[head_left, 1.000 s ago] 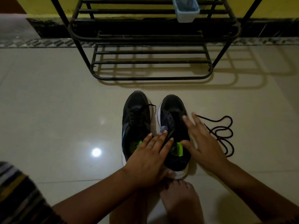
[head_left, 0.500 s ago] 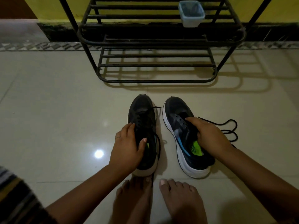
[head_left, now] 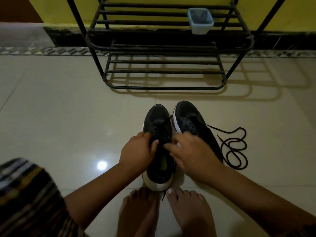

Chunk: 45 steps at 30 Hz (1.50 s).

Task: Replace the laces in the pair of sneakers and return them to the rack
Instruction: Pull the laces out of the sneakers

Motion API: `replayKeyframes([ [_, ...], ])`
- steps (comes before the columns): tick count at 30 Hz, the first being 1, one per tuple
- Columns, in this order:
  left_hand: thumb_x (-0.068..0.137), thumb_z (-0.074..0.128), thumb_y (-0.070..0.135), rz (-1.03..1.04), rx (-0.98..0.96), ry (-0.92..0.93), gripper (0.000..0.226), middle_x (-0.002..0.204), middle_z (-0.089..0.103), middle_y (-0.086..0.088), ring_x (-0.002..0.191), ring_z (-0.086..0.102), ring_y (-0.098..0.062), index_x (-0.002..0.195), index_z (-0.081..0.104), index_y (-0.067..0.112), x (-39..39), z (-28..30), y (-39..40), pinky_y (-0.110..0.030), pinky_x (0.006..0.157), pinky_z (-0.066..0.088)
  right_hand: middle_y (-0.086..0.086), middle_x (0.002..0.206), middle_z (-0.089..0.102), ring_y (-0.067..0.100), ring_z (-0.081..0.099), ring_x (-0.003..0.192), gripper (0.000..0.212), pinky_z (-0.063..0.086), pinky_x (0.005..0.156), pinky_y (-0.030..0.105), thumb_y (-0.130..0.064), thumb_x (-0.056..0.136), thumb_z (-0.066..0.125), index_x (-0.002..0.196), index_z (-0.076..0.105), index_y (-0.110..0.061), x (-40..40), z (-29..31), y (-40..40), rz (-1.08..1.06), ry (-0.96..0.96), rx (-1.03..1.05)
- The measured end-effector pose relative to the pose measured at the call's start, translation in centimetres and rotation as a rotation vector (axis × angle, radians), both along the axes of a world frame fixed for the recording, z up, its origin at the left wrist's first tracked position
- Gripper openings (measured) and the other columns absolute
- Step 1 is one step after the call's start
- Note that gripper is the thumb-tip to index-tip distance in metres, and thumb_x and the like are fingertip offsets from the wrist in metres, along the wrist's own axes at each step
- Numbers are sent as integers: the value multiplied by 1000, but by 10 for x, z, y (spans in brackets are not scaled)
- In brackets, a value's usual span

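Left hand [head_left: 138, 149] grips the laced sneaker [head_left: 159, 146]; steady it there while the right hand [head_left: 189, 151] pinches its lace and pulls gently.

Two black sneakers stand side by side on the tiled floor [head_left: 59, 108]. The left hand [head_left: 138, 151] grips the left sneaker [head_left: 159, 134] at its laces; the right hand [head_left: 191, 153] reaches across them, covering the right sneaker [head_left: 189, 120]. A loose black lace [head_left: 234, 147] lies just beside. The metal rack [head_left: 164, 40] holds a pale blue tub [head_left: 200, 20].
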<state>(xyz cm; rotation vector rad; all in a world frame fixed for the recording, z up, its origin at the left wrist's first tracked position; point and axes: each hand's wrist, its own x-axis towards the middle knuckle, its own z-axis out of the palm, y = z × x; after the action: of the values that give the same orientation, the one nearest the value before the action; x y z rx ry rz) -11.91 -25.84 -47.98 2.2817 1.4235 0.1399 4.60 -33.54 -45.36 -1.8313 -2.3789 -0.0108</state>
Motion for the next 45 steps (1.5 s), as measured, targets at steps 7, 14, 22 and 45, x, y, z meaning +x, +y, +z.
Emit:
replayKeyframes([
  [7,98,42,33,-20,-39,-125,29,105,64,-4,91,60,-21,107,64,17,-9,1,2,-28,70,44,0,79,65,22,62,71,43,48,48,30,-33,63,81,103,70,-21,-15,-16,-12,-87,-124,-53],
  [14,95,50,22,101,-223,-359,31,113,66,5,90,60,-7,125,54,26,-20,-3,5,-15,71,46,-1,53,59,24,58,50,35,38,36,21,-23,45,82,78,70,-26,-18,-23,-18,-180,-153,-89],
  [22,91,55,18,-86,39,-380,25,111,64,6,95,61,-12,113,64,28,-18,-9,1,-28,79,53,18,119,59,35,45,111,52,52,79,43,-33,57,77,102,68,-10,-26,-32,-28,-29,-201,15],
  [45,97,46,14,854,-819,-922,20,91,63,2,84,59,-11,115,54,10,-16,26,63,-27,72,46,6,91,65,23,61,98,31,40,106,39,-27,79,40,93,64,-13,-27,-38,-29,213,-81,-110],
])
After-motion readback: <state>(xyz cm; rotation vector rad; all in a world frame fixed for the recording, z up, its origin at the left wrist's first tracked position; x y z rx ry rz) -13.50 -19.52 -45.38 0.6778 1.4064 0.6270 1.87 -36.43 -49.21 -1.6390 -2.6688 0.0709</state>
